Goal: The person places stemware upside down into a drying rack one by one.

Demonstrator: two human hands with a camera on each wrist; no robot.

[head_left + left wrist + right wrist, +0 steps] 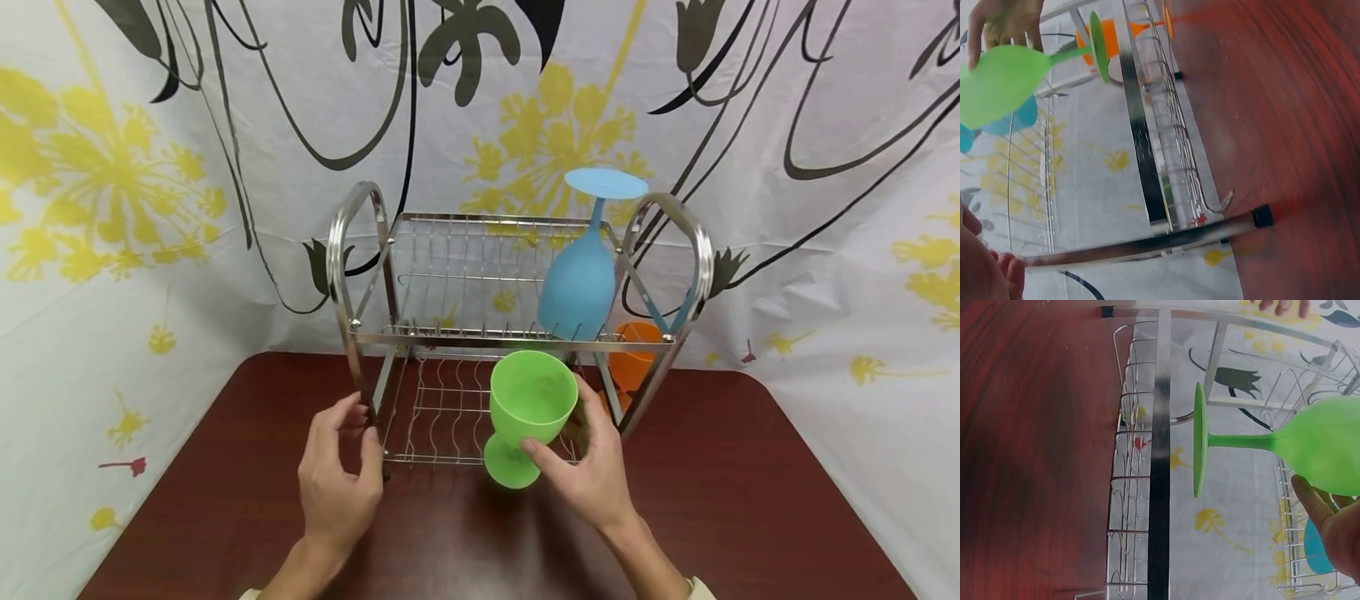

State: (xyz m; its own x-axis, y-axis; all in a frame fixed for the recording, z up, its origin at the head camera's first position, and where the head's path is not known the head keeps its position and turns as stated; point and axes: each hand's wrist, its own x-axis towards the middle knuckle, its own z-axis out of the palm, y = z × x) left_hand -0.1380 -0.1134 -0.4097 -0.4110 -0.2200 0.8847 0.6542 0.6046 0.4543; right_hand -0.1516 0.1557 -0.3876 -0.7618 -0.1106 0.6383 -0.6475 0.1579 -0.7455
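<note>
Together we work at the near edge of the dark red-brown wooden tabletop (225, 467), where a two-tier rack of shiny steel wire (480, 337) stands toward the far edge, against the flowered white curtain (112, 208). Our right hand (592, 471) holds a lime-green plastic goblet (528, 412) by its bowl, thumb curled across the lower side and the other fingers wrapped behind; the glass is upright, slightly tilted, lifted just in front of the rack's lower shelf, its round foot clear of the table. From the right wrist view the goblet (1310, 447) shows its stem and foot in front of the rack's front rail. Our left hand (341, 479) rests at the rack's near left leg, fingers loosely curled about the upright; whether they grip it firmly we cannot tell. On the upper shelf, toward its right end, a pale blue plastic goblet (581, 275) stands upside down, foot uppermost. Below it, at the right end of the lower shelf, an orange plastic cup (633, 354) sits partly hidden behind the frame.
</note>
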